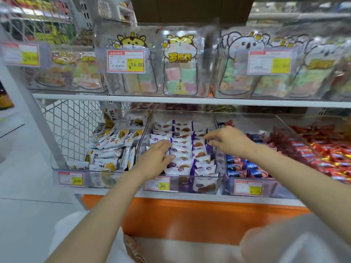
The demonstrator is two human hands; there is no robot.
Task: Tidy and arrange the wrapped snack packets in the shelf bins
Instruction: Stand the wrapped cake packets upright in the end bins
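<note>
Small purple-and-white wrapped snack packets (182,149) are found stacked in overlapping rows inside a clear plastic shelf bin (190,184), the middle one on the lower white shelf, behind a red-and-yellow price tag (157,184). The left hand (157,156) is laid on the left-hand rows with its fingers straight and close together; the packets are pressed flat and nothing is gripped. The right hand (230,141) is held over the right-hand column with its fingers loosely curled and the fingertips (207,138) brought down to the packet tops; whether a packet is pinched there cannot be told. To the left, a bin of white-and-yellow packets (110,147) is seen in looser disorder, and to the right dark blue packets (241,168) and red foil sweets (322,149) are heaped in their own bins. The purple packets are judged to be light and slippery, their film wrappers easily slid over one another, while the biscuit pictured inside is probably brittle and likely to crack if squeezed hard. Each is best taken by its crimped end seam or lightly across its short edges, and whole rows are better nudged into line with flat fingers than lifted singly.
</note>
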